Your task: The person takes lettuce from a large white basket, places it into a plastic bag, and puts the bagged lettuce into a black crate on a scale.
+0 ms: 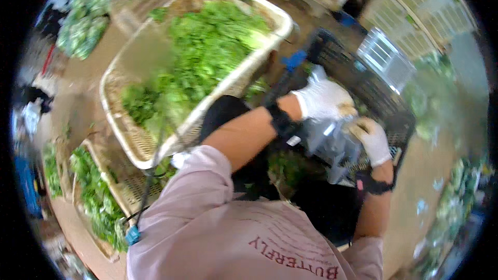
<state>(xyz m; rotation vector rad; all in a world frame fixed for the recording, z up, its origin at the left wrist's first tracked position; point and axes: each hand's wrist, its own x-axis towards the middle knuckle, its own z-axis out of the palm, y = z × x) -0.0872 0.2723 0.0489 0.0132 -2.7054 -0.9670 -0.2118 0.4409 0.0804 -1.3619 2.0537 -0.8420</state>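
A thin clear plastic bag hangs between my two white-gloved hands, over the black plastic crate. My left hand pinches the bag's upper edge, fingers bent. Close by on the right, my right hand grips the same edge between thumb and fingers. What the bag holds, if anything, I cannot tell. To the left stands a large white plastic basket, with a heap of leafy green lettuce in it.
A stack of clear plastic packaging rests at the black crate's far rim. Pale slatted crates stand behind. Bagged greens lie at the far left, and more greens at the right. Another basket of leafy greens sits lower left.
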